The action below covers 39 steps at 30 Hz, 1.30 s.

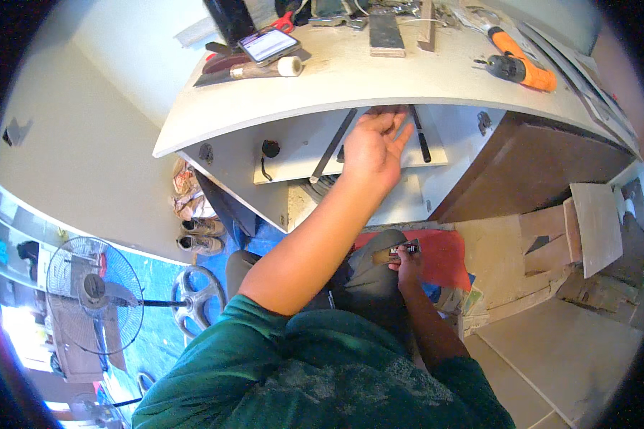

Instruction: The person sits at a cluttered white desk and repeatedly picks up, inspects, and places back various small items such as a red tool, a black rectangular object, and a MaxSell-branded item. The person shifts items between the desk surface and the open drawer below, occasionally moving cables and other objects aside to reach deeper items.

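Note:
My left hand [381, 146] reaches into the open front of a white cabinet [454, 154], just under its top edge, with its fingers stretched out. Some fingertips are hard to see in the shade. On the shelf [293, 170] near it lie a long dark bar [334, 145], a second dark rod [420, 136] and a small round black object [270, 149] with a strap. Lower down, my right hand [408, 266] rests by my knee, closed around a small dark and tan package [393, 253].
On the cabinet top are an orange and black cordless drill [524, 70], a phone [268, 45], a wooden-handled tool [265, 69] and a flat dark block [386, 34]. A coiled grey hose [320, 188] sits inside, below the shelf. Shoes [202, 236] and a fan [95, 293] stand left; boards [595, 229] lean right.

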### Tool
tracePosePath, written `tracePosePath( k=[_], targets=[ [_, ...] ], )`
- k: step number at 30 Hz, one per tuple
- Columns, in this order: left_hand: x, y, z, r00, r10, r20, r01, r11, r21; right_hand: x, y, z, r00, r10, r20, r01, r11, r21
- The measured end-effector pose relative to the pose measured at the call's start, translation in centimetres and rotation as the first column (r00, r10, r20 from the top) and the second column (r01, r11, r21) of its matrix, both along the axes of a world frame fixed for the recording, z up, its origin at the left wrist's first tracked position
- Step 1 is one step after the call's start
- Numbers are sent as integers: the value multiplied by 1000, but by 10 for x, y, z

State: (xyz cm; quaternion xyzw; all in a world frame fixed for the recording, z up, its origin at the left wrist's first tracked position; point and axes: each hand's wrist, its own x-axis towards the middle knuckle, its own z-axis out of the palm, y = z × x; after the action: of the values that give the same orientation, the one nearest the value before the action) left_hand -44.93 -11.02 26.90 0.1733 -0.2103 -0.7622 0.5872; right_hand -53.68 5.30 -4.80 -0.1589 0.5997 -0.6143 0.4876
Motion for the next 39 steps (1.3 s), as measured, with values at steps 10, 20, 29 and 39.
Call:
tracePosePath(
  k=[10,20,29,39],
  targets=[
    [90,4,-1,967,214,138,-208,977,-53,4,-1,18,998,50,-25,-50,999,-10],
    [136,7,1,924,378,61,-380,925,10,9,-1,16,996,75,-51,-77,997,-23],
    [101,11,18,915,397,-68,-392,917,77,10,-3,22,991,80,-109,-73,995,67],
    [184,-30,1,816,574,-75,-572,819,42,11,-4,28,992,86,-89,-88,996,-28]
  ],
)
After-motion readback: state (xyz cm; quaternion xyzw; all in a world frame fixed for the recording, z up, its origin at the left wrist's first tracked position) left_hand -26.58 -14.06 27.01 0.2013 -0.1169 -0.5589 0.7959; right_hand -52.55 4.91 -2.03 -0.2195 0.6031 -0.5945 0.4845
